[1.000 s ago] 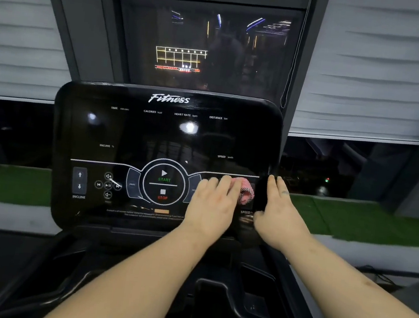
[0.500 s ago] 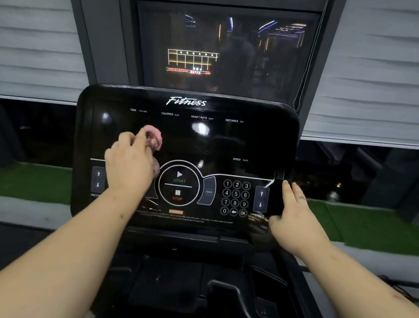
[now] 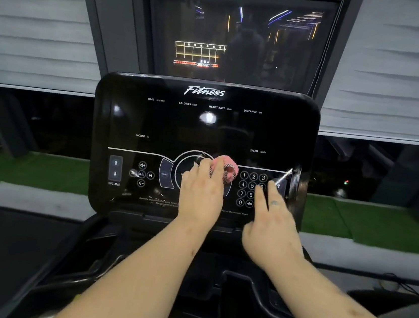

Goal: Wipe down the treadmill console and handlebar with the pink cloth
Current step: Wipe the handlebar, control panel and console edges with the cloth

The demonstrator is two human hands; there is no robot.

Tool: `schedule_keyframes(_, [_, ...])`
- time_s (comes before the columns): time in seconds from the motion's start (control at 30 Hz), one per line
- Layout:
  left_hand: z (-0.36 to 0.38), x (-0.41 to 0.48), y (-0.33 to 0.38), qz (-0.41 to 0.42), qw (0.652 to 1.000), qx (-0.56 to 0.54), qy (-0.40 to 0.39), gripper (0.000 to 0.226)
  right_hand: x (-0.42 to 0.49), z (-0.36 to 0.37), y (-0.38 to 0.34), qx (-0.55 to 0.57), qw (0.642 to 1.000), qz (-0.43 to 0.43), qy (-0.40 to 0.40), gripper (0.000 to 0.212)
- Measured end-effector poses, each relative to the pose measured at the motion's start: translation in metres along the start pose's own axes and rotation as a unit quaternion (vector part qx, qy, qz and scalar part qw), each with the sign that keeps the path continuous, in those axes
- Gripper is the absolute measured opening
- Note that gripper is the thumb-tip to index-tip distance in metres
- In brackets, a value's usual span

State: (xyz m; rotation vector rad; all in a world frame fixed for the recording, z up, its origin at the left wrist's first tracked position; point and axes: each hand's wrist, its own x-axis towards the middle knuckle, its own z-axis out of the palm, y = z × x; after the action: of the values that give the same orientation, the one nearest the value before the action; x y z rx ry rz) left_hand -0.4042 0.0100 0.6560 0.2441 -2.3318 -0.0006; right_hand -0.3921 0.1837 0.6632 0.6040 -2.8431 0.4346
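The left hand (image 3: 199, 197) presses the pink cloth (image 3: 224, 170) against the glossy black treadmill console (image 3: 202, 126), right over the round start and stop dial in the middle of the lower button row. Its fingers (image 3: 215, 167) are clenched around the bunched cloth, which pokes out past the fingertips toward the number keypad (image 3: 248, 187) (a checked patch shows on the cloth's right side). The right hand (image 3: 272, 227) lies flat on the console just beside the left one, fingers released and stretched out, holding nothing, covering the right part of the keypad and reaching toward the speed arrow near the console's right edge. Both bare forearms reach up from the bottom of the view.
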Motion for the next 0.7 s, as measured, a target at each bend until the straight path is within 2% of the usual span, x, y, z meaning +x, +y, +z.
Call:
schedule_keyframes(0.2, [0.003,-0.040,-0.024,0.020,0.999,0.007,-0.042,0.055,-0.043,0.031,-0.005,0.010,0.997,-0.022,-0.073,0.076])
schedule_keyframes(0.37, [-0.002,-0.064,-0.056,0.046,0.994,0.035,-0.090,0.055,-0.058,0.043,-0.004,-0.027,0.993,-0.030,-0.110,0.075])
schedule_keyframes(0.43, [-0.009,-0.065,-0.080,0.017,0.994,0.046,-0.095,0.055,-0.057,0.043,-0.002,-0.024,0.992,-0.032,-0.123,0.077])
schedule_keyframes(0.5, [-0.013,-0.066,-0.099,-0.034,0.995,0.048,-0.085,0.046,-0.056,0.043,-0.001,-0.013,0.990,-0.033,-0.136,0.080])
schedule_keyframes(0.6, [-0.008,-0.066,-0.093,-0.096,0.993,0.019,-0.060,0.035,-0.056,0.042,-0.002,0.014,0.989,-0.026,-0.146,0.084])
schedule_keyframes(0.7, [0.003,-0.063,-0.050,-0.071,0.997,-0.017,-0.036,0.032,-0.056,0.043,-0.003,0.044,0.988,-0.031,-0.144,0.087])
